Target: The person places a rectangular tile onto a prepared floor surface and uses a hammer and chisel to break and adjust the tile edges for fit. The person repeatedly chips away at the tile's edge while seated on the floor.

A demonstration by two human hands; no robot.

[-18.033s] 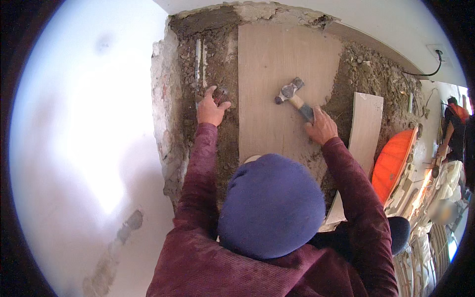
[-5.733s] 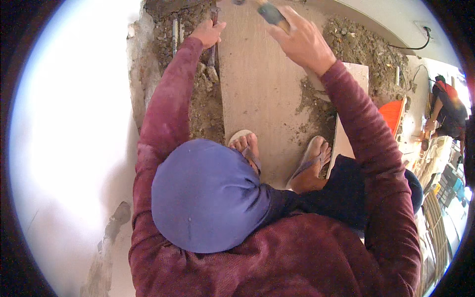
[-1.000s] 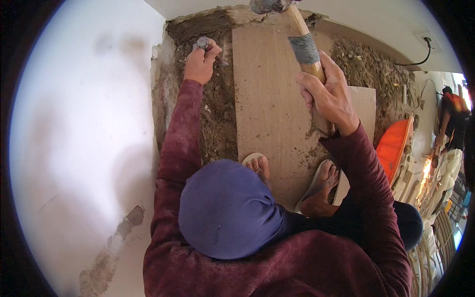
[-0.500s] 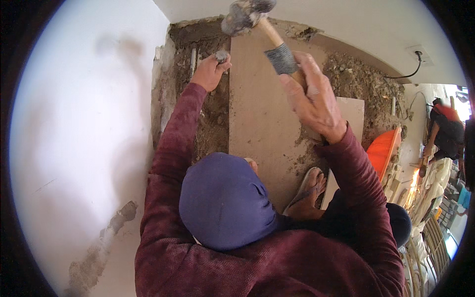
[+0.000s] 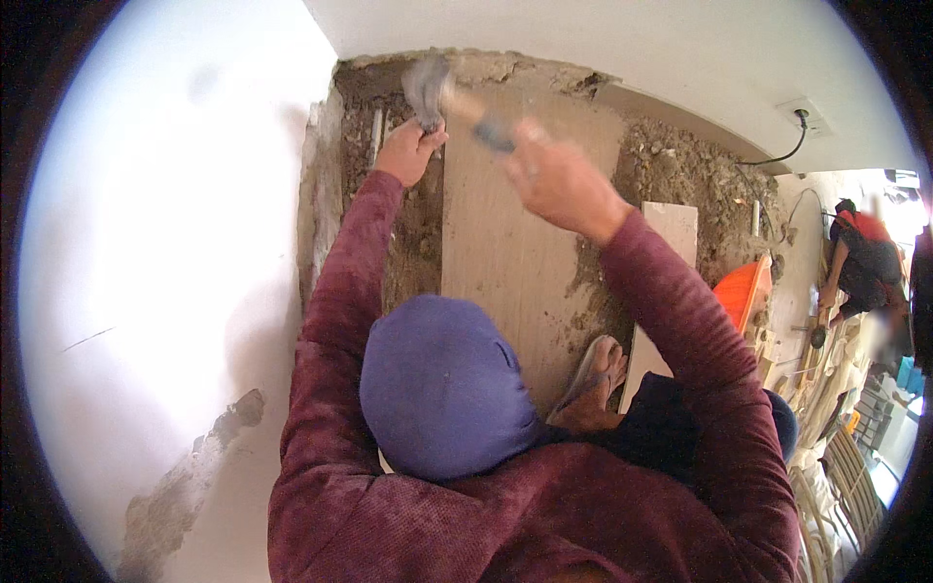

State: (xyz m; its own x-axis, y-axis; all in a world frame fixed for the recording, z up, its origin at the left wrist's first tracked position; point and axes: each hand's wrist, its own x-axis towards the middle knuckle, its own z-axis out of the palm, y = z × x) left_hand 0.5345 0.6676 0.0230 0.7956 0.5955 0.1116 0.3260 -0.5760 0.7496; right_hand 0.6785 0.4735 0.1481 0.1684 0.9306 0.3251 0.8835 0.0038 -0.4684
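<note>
Crumbly earth (image 5: 418,233), smooth tan panel (image 5: 510,243), wood-handled hammer (image 5: 465,105) in right fingers (image 5: 527,167)

The hammer (image 5: 465,106) looks metal and wood, the board (image 5: 510,243) smooth and matt, the soil (image 5: 695,175) rough.

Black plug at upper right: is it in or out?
In: the plug sits against the white wall plate, its cord hanging from it.

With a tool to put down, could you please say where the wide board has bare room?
The wide board looks bare mid-length, between the soil strip and the crumbs near the sandalled foot. Hammer, left hand and right hand crowd its top.
</note>
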